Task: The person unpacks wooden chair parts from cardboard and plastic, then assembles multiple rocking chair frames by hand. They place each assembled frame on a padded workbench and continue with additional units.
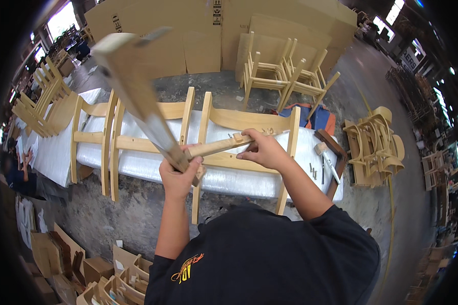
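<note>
Raised over the workbench is a light wooden chair part, a long post (141, 109) joined to a short rail (216, 147). My left hand (177, 179) is closed around it near the joint, and the post slants up toward the far left. At the rail's other end my right hand (264, 150) has its fingers curled, index finger on top and thumb below. Any small piece between those fingertips is too small to make out. Two light wooden chair frames (252, 119) lie beneath on the workbench's white wrapping (224, 183).
Small metal fittings (313, 172) and a dark brown wooden frame (341, 148) with a silver-handled tool (331, 165) lie on the right. Wooden chair frames (267, 76) stand beyond, before cardboard sheets (198, 51). Stacked chair parts (376, 147) stand right. Another person (20, 170) works far left.
</note>
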A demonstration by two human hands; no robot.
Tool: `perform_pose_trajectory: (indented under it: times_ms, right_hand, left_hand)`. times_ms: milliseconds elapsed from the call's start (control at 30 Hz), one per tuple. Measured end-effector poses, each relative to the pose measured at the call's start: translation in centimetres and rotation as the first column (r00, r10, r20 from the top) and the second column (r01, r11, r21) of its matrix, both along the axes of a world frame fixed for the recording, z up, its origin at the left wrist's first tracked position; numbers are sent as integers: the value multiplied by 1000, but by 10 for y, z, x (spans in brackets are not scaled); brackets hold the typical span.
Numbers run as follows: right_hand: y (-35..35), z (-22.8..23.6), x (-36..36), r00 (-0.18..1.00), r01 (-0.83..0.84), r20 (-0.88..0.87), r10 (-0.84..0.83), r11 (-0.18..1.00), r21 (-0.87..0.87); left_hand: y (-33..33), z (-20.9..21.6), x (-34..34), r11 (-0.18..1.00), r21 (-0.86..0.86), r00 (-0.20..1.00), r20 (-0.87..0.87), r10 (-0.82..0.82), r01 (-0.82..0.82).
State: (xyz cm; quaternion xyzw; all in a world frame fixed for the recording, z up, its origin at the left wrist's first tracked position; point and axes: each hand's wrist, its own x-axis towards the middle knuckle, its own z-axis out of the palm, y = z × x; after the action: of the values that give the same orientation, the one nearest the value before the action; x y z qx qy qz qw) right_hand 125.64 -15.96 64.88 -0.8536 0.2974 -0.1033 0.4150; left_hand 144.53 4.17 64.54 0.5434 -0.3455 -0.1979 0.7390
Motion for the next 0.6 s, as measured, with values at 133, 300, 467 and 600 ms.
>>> perform_pose_trajectory:
  times_ms: [133,300,467,600]
  right_hand:
    - [16,-1,-10,989,25,-105,-101,829,-559]
    - [-4,-45,-2,989,-19,96,113,737,-675]
    - [-48,-104,3,989,41,-119,-85,943,-331]
    - [-78,-172,-8,963,-109,-270,-2,911,-397]
  left_hand:
    - [-18,-6,15,998,28,981,-185,59,-55]
    - [-38,-32,44,985,171,876,-473,88,-6]
    - [0,-64,56,945,317,813,-528,247,-80]
    - [80,-85,59,843,455,791,-385,475,-285]
